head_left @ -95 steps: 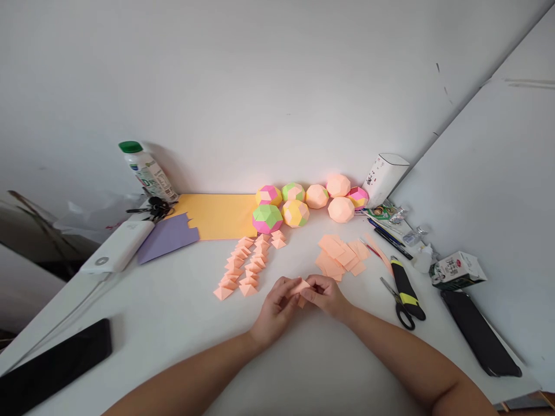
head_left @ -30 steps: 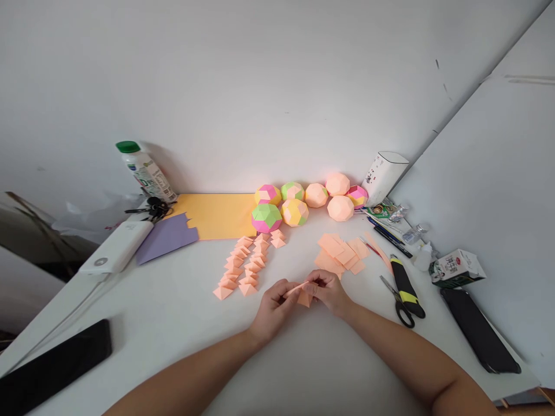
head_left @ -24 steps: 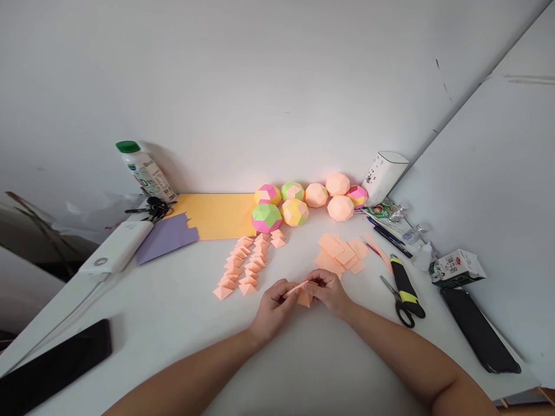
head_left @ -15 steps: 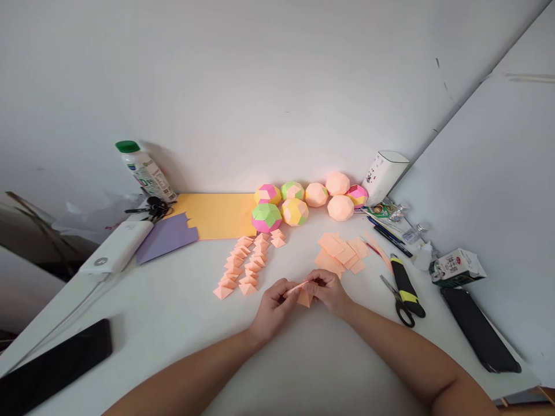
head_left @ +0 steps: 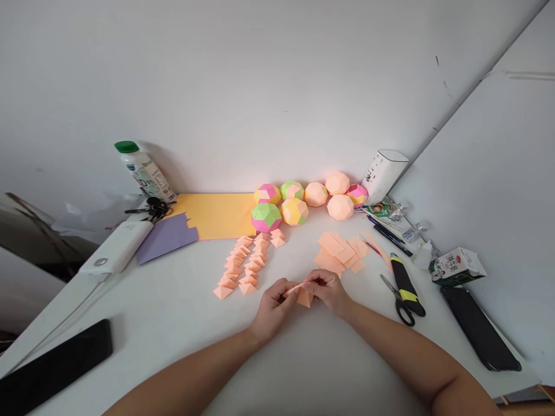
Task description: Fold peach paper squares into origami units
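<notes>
Left hand (head_left: 273, 306) and right hand (head_left: 328, 293), both closed in a pinch, share one folded peach paper piece (head_left: 306, 298) between them over the bench (head_left: 173, 306)! Beyond sit eight faceted paper balls (head_left: 295, 212) and three rows of folded peaks (head_left: 255, 262); rightward, overlapping peach slips (head_left: 346, 253), too layered to count, and one pair of scissors (head_left: 398, 297).
</notes>
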Demonstrator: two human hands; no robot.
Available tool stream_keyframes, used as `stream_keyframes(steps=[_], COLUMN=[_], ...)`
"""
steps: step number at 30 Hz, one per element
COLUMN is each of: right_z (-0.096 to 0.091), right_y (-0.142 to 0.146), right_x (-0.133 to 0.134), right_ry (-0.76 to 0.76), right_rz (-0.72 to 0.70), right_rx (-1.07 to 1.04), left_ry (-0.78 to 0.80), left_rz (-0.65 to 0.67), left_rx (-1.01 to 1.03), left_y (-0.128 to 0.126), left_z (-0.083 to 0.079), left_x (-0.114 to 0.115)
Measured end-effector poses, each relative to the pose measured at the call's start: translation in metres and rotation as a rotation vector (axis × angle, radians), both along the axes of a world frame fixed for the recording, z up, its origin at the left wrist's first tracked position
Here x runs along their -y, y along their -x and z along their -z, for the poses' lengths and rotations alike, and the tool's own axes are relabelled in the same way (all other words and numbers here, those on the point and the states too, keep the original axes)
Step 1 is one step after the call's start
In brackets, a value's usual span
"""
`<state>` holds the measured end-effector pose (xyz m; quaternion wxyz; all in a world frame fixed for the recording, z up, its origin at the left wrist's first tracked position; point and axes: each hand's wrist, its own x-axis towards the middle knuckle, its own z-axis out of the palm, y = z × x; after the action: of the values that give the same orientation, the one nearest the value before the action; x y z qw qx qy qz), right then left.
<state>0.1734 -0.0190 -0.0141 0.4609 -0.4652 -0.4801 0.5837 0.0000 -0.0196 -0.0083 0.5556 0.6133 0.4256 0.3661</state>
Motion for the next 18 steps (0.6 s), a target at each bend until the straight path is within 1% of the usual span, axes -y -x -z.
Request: stream_keyframes(steps=[7, 13, 16, 18], right_z=[-0.0002, -0.0017, -0.0024, -0.0028], right_y=[0.0001, 0.0001, 0.0022, 0.0041], right_x=[0.0013, 0.0024, 0.0045, 0.0062], right_ry=[0.014, -0.018, -0.043, -0.114], right_rz=[-0.021, -0.03, -0.026, -0.014], right_rx=[-0.012, -0.033, 0.049, 0.142], left_ry=[0.022, 0.031, 0.031, 0.04], left_rz=[-0.007, -0.016, -0.027, -0.02], left_rx=[-0.008, 0.027, 0.052, 0.07], left_y=[-0.0002, -0.0002, -0.001, -0.0017], left_z=[-0.0004, -0.0018, -0.002, -0.0019], left_x=[0.0002, -0.0002, -0.0005, -0.0006])
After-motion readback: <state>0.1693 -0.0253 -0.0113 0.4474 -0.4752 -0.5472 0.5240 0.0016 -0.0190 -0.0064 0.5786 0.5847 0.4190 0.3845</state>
